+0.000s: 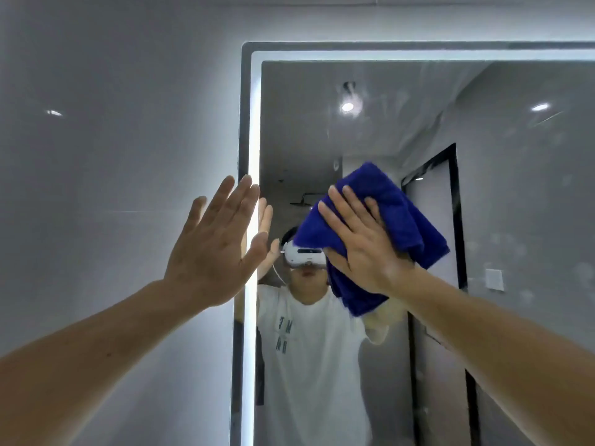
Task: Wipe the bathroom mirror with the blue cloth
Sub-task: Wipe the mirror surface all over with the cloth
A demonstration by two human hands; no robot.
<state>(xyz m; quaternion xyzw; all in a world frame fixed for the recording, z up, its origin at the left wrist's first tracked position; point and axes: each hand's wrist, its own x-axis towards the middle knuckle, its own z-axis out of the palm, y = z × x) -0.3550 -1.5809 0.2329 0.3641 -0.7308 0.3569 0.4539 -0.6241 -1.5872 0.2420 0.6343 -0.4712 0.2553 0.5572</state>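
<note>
Grey bathroom wall (pixel 112 156) fills the frame's left, the mirror (pixel 515 188) its right. The blue cloth (pixel 402 220) sits bunched against the glass at centre, pressed by the right hand (pixel 363 246), fingers straight. The left hand (pixel 212 246), flat and wide, is at the mirror's lit left edge.

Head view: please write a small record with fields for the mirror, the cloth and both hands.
mirror: wall-mounted, lit border strip, hazy smears on upper and right glass
blue cloth: bunched, pressed on the glass under the right hand
right hand: flat, fingers straight, on the cloth
left hand: open, fingers straight, in front of the lit border strip; contact unclear
</note>
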